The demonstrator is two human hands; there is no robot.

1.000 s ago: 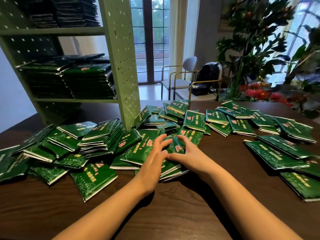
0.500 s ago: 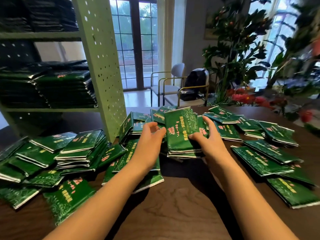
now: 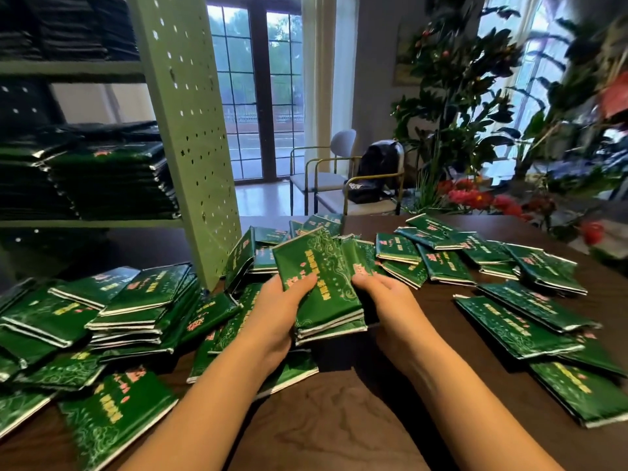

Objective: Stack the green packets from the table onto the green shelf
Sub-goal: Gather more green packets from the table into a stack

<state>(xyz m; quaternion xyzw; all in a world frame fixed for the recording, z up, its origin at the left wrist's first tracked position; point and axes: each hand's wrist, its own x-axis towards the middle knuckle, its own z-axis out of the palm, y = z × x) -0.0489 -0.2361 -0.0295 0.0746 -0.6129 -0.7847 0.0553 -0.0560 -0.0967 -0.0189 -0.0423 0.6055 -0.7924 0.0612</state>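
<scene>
A small stack of green packets (image 3: 323, 283) is lifted above the dark wooden table (image 3: 339, 430), tilted up at its far end. My left hand (image 3: 278, 307) grips its left side, thumb on top. My right hand (image 3: 384, 300) holds its right side. Many more green packets lie scattered: a heap at the left (image 3: 136, 311) and loose ones at the right (image 3: 516, 321). The green pegboard shelf (image 3: 193, 141) stands at the back left, with tall piles of packets (image 3: 112, 181) on its middle level.
Chairs (image 3: 326, 178) with a dark bag (image 3: 377, 171) stand behind the table. Potted plants and red flowers (image 3: 475, 198) crowd the far right edge. The shelf's upright panel reaches down to the table just left of the held stack.
The two hands gathered packets on the table, then lifted the stack up and drew it nearer. The view has shifted a little to the right.
</scene>
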